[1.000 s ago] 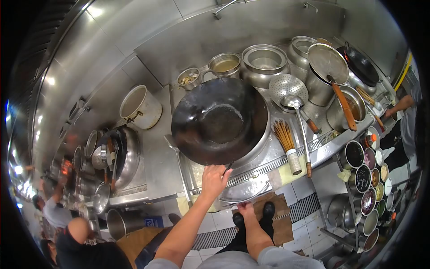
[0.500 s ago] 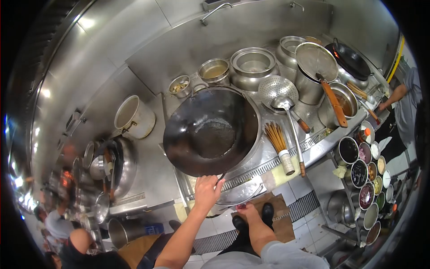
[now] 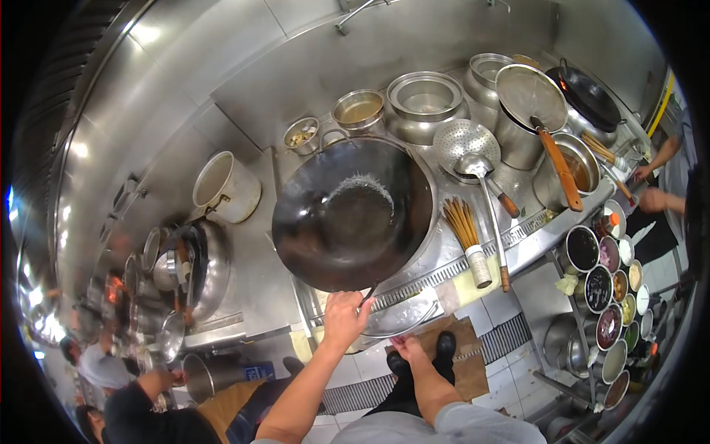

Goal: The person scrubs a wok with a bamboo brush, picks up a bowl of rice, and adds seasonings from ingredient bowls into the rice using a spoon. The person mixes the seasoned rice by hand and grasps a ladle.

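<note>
Gripping the dark near handle of the large, round, black metal wok, the left hand sits at the front edge of the steel worktop. Pale foam now gathers toward the bowl's far side; it ringed the centre earlier, suggesting swirling. The right hand hangs below that edge, grip unclear. Lettering on the blue plastic box is unreadable.

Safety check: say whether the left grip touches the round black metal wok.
Touching: head view shows the left grip around the near handle of the wok.
</note>
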The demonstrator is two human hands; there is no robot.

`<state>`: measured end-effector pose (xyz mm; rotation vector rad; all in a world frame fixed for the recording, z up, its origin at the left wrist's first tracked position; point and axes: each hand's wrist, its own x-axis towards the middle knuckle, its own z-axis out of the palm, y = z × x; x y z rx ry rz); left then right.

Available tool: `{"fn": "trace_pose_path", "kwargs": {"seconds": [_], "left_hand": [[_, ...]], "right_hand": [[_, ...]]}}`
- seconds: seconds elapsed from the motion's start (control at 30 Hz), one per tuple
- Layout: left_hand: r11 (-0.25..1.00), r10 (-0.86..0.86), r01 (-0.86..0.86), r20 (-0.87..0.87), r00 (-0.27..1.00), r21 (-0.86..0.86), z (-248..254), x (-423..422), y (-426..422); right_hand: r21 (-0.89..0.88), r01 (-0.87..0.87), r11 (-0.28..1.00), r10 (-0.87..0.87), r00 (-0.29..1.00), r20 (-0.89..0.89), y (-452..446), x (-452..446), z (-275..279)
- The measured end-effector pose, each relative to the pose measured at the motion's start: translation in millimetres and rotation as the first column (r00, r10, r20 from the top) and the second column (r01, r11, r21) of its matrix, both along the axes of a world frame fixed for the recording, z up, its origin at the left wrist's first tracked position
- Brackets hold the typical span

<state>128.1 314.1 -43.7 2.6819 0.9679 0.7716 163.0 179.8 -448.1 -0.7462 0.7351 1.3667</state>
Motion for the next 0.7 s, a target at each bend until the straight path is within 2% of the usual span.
{"fn": "trace_pose_path", "kwargs": {"seconds": [0.03,0.1,0.13,0.2,0.23,0.3,0.33,0.4,0.47,0.5,0.57,0.6,0.67,0.7], "left_hand": [[1.0,0.0,0.0,0.002,1.0,-0.002,0.6,0.5,-0.5],[1.0,0.019,-0.019,-0.035,0.999,-0.008,3.7,0.4,-2.0],[1.0,0.02,-0.02,-0.037,0.999,-0.008,2.9,0.3,-1.8],[1.0,0.006,-0.006,-0.007,1.0,0.002,1.3,0.9,-1.2],[1.0,0.0,0.0,-0.009,1.0,0.0,2.4,2.0,-1.3],[1.0,0.022,-0.022,-0.023,0.999,-0.009,5.4,3.8,-2.3],[1.0,0.012,-0.013,-0.022,1.0,-0.016,6.7,4.3,-2.4],[0.999,0.036,-0.036,-0.03,0.999,-0.008,8.3,5.0,-1.7],[1.0,0.021,-0.021,-0.028,0.999,-0.017,6.5,5.4,-0.7],[1.0,0.027,-0.028,-0.031,0.999,-0.01,5.6,5.9,-0.2],[0.999,0.027,-0.028,-0.034,0.999,-0.022,6.0,8.2,-1.9],[0.999,0.025,-0.026,-0.027,0.999,-0.02,6.9,8.3,-1.7],[0.999,0.026,-0.027,-0.02,0.999,-0.017,8.4,6.6,-1.3],[0.999,0.034,-0.034,-0.022,0.999,-0.015,7.9,5.9,-1.1]], "right_hand": [[-0.002,0.0,1.0,0.0,1.0,0.002,0.7,5.7,3.0],[-0.036,0.063,0.997,-0.071,0.945,-0.321,1.4,14.3,7.8],[-0.036,0.062,0.997,-0.07,0.944,-0.322,3.2,15.3,-10.2],[-0.034,0.099,0.994,-0.103,0.862,-0.497,11.3,17.8,-41.2],[-0.036,0.106,0.994,-0.11,0.86,-0.498,14.0,21.8,-28.1],[-0.185,-0.003,0.983,-0.088,0.871,-0.484,20.4,30.9,-12.3],[-0.139,-0.008,0.99,-0.059,0.879,-0.473,17.9,29.3,-8.9],[-0.171,0.011,0.985,-0.098,0.854,-0.511,20.6,28.5,-3.8],[-0.221,0.004,0.975,-0.135,0.801,-0.583,17.3,25.3,-25.6],[-0.303,-0.001,0.953,-0.191,0.775,-0.603,21.9,26.3,-31.7],[-0.308,0.032,0.951,-0.188,0.851,-0.491,20.8,21.0,-34.1],[-0.307,0.031,0.951,-0.186,0.852,-0.49,22.7,19.6,-25.4],[-0.211,0.031,0.977,-0.084,0.966,-0.246,24.7,13.2,-7.9],[-0.208,0.024,0.978,-0.076,0.966,-0.248,24.1,3.3,-33.8]]}}
